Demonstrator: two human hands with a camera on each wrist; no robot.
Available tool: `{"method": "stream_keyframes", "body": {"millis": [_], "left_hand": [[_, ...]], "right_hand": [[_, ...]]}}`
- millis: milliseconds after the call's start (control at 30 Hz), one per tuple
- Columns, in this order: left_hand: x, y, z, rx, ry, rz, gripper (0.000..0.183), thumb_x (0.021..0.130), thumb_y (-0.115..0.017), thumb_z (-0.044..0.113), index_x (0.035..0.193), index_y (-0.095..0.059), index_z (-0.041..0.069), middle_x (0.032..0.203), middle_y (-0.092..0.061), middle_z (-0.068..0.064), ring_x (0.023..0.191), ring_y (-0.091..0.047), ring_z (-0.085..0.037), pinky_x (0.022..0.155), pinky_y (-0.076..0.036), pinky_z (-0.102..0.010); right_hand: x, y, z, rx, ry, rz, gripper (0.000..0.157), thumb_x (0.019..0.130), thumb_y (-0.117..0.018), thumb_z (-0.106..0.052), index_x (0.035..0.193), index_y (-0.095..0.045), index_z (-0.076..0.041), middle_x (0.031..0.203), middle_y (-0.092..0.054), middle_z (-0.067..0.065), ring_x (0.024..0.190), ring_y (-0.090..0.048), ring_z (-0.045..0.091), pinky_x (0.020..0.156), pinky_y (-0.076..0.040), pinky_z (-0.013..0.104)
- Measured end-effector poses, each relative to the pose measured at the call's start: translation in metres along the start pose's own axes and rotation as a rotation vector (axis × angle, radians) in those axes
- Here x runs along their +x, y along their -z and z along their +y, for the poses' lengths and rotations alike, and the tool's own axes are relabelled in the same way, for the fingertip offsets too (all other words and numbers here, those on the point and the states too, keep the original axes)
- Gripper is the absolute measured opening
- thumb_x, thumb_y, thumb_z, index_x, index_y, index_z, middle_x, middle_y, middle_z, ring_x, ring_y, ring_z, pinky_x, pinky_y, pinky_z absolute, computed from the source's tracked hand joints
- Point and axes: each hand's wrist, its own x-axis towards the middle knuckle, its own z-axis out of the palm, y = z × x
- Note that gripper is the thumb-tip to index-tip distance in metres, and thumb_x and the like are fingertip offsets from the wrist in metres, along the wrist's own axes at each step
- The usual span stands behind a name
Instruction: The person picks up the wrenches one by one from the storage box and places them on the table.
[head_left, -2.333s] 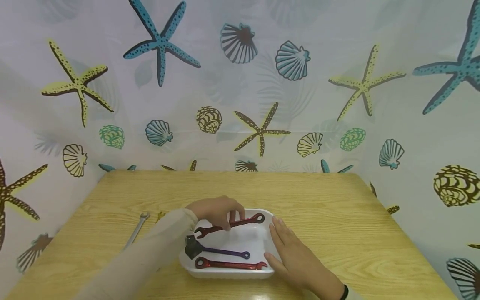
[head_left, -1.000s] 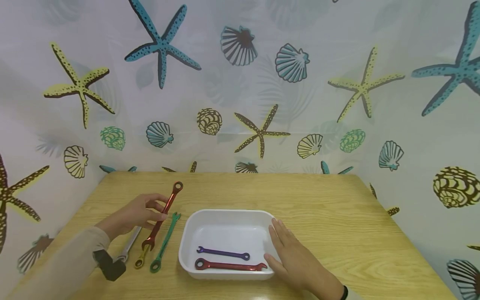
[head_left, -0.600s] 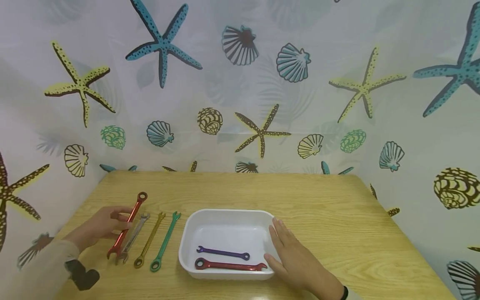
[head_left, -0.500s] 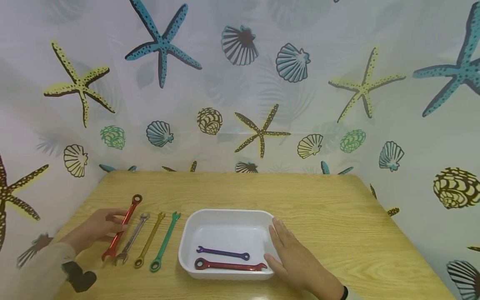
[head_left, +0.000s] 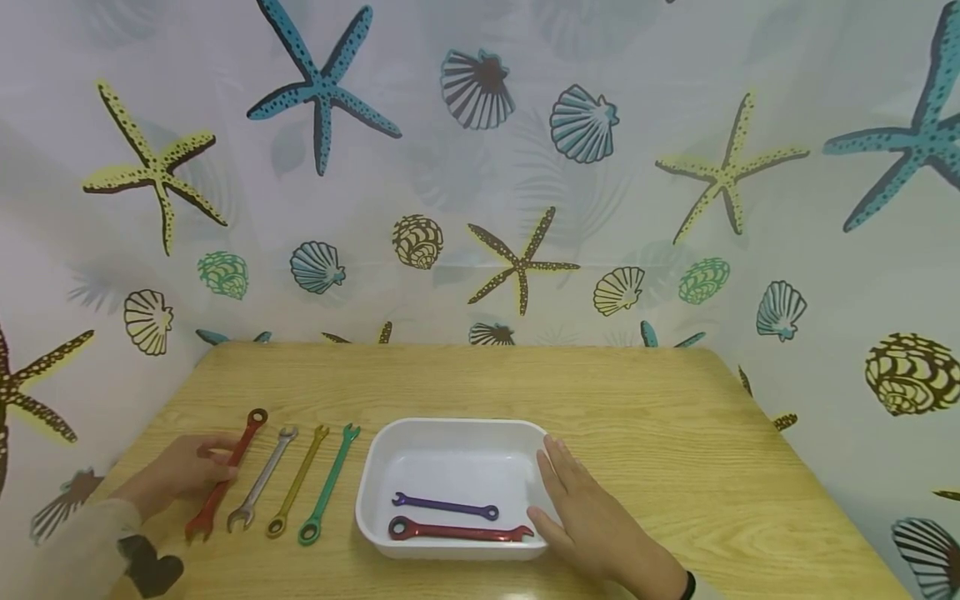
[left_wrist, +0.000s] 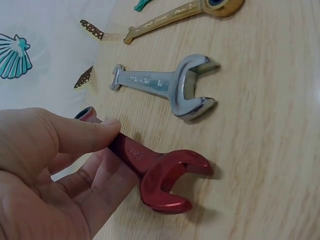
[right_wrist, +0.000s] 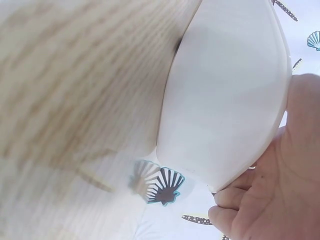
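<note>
My left hand (head_left: 180,471) pinches a red combination wrench (head_left: 213,500) between thumb and fingers, low over the table's left side. In the left wrist view, that wrench's open end casts a shadow on the wood; whether it touches is hard to tell. To its right lie a silver wrench (head_left: 262,479), a gold wrench (head_left: 297,482) and a green wrench (head_left: 330,486), roughly parallel. A white tray (head_left: 465,471) holds a purple wrench (head_left: 446,505) and another red wrench (head_left: 461,531). My right hand (head_left: 592,521) rests against the tray's right wall with fingers extended.
The wooden table (head_left: 637,417) extends behind the tray and to its right. A curtain (head_left: 480,183) printed with starfish and shells encloses the back and both sides.
The left hand has lifted the red wrench out of the tray, carried it left over the other wrenches and lowered it beside the silver one. The right hand has stayed at the tray.
</note>
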Motion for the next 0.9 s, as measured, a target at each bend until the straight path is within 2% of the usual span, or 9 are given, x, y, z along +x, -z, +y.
{"method": "stream_keyframes", "body": {"millis": [267,433,633,733,900], "left_hand": [[0.0,-0.0034,0.0007,-0.06,0.032,-0.019,0.058,0.086,-0.066,0.002,0.131,-0.037,-0.02,0.111,-0.056,-0.035,0.084,-0.064,-0.02,0.071,-0.057,-0.038],[0.0011,-0.0046,-0.0001,-0.04,0.023,-0.018,0.056,0.085,-0.065,-0.001,0.129,-0.037,-0.023,0.107,-0.058,-0.032,0.084,-0.064,-0.02,0.072,-0.057,-0.039],[0.0025,-0.0071,0.0028,0.119,-0.003,0.054,0.052,0.08,-0.069,0.002,0.123,-0.047,-0.019,0.094,-0.064,-0.02,0.077,-0.063,-0.019,0.064,-0.056,-0.034],[0.0035,-0.007,0.0037,0.206,-0.007,0.078,0.051,0.078,-0.072,0.006,0.12,-0.052,-0.016,0.092,-0.066,-0.019,0.076,-0.061,-0.02,0.063,-0.053,-0.032],[0.0058,-0.0065,0.0048,0.377,-0.053,0.104,0.047,0.076,-0.074,0.013,0.113,-0.059,-0.012,0.098,-0.066,-0.024,0.082,-0.059,-0.029,0.068,-0.05,-0.041]], "right_hand": [[0.0003,-0.0004,0.0003,-0.008,0.008,0.013,0.07,0.101,-0.038,-0.046,0.147,-0.029,0.005,0.157,-0.016,0.021,0.144,-0.017,0.036,0.112,-0.024,0.049],[0.0002,-0.0012,0.0001,-0.02,0.002,0.016,0.069,0.1,-0.039,-0.046,0.146,-0.03,0.005,0.157,-0.016,0.021,0.144,-0.017,0.035,0.112,-0.025,0.048],[-0.0001,-0.0012,-0.0003,0.0,0.0,0.016,0.069,0.1,-0.039,-0.046,0.146,-0.03,0.005,0.157,-0.016,0.021,0.144,-0.017,0.036,0.112,-0.025,0.049],[-0.0003,-0.0015,-0.0002,0.006,-0.005,0.006,0.069,0.1,-0.039,-0.046,0.146,-0.029,0.005,0.157,-0.015,0.022,0.144,-0.017,0.036,0.112,-0.025,0.049],[0.0006,-0.0011,-0.0004,0.006,-0.011,-0.007,0.07,0.1,-0.039,-0.046,0.147,-0.028,0.004,0.157,-0.014,0.021,0.144,-0.016,0.036,0.112,-0.024,0.049]]}}
